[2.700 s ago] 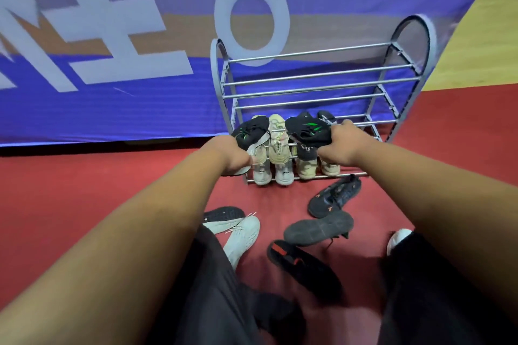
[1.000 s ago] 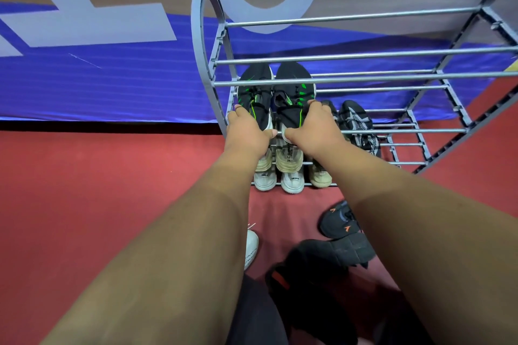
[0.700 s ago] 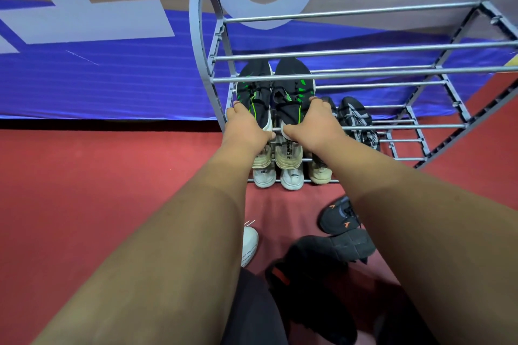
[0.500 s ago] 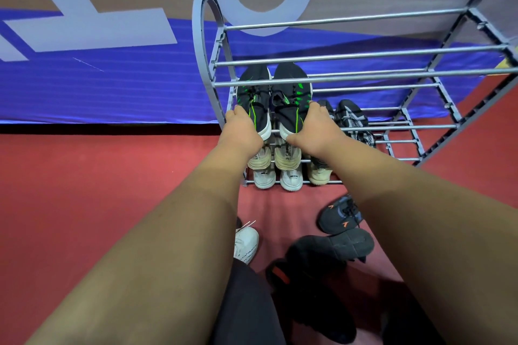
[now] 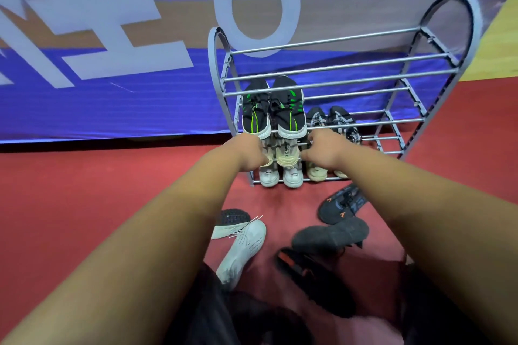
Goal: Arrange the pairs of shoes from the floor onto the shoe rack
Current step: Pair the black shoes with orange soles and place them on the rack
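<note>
A grey metal shoe rack (image 5: 339,64) stands against a blue banner. A black pair with green marks (image 5: 273,109) lies on a middle shelf at the left, heels toward me. My left hand (image 5: 248,152) and my right hand (image 5: 326,150) hover just below those heels, apart from them, fingers loosely curled and holding nothing. A black-and-white knit pair (image 5: 332,120) sits to the right on a lower shelf. Cream and white shoes (image 5: 286,165) fill the bottom shelves. On the red floor lie a white shoe (image 5: 244,249), a dark grey shoe with orange marks (image 5: 340,206) and an upturned dark shoe (image 5: 330,237).
A black shoe with red trim (image 5: 305,269) lies on the floor near my knees. Another shoe, sole up (image 5: 234,217), lies beside the white one. The rack's top shelf and right half hold nothing. The banner (image 5: 112,64) closes off the space behind.
Both hands have let go of the black-and-green pair, which now rests on the shelf, and have drawn back toward me. The camera has pulled back from the rack.
</note>
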`<state>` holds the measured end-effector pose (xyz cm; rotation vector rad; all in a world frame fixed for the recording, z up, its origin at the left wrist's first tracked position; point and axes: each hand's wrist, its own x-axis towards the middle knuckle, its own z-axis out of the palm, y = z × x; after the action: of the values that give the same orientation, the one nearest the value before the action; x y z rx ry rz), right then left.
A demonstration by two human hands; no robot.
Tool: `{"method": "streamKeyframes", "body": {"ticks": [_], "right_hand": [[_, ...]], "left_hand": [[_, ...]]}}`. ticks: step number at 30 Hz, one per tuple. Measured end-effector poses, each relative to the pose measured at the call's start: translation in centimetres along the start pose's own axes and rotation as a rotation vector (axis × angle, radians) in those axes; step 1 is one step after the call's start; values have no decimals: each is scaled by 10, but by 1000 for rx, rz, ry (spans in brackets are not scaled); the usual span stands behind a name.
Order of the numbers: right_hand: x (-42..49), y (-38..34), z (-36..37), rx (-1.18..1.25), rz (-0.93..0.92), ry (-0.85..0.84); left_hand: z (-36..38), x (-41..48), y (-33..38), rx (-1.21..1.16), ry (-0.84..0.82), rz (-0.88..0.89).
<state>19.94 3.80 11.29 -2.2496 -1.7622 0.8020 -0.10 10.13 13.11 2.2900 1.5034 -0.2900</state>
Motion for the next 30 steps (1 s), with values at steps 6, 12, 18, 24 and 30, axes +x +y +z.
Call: {"method": "streamKeyframes", "body": {"ticks": [6, 12, 18, 24, 30], "right_hand": [[-29, -9, 8, -168, -73, -45], [-35, 15, 81, -226, -32, -196], [-21, 78, 209, -252, 37, -460], [-53, 120, 280, -174, 160, -534], [-59, 146, 317, -151, 262, -530]], "left_hand": [[22, -36, -16, -69, -67, -93], [122, -38, -43, -155, -226, -221], [261, -32, -74, -214, -397, -377], [338, -40, -70, -209, -528, -288], [379, -44, -71, 18, -745, -105]]}}
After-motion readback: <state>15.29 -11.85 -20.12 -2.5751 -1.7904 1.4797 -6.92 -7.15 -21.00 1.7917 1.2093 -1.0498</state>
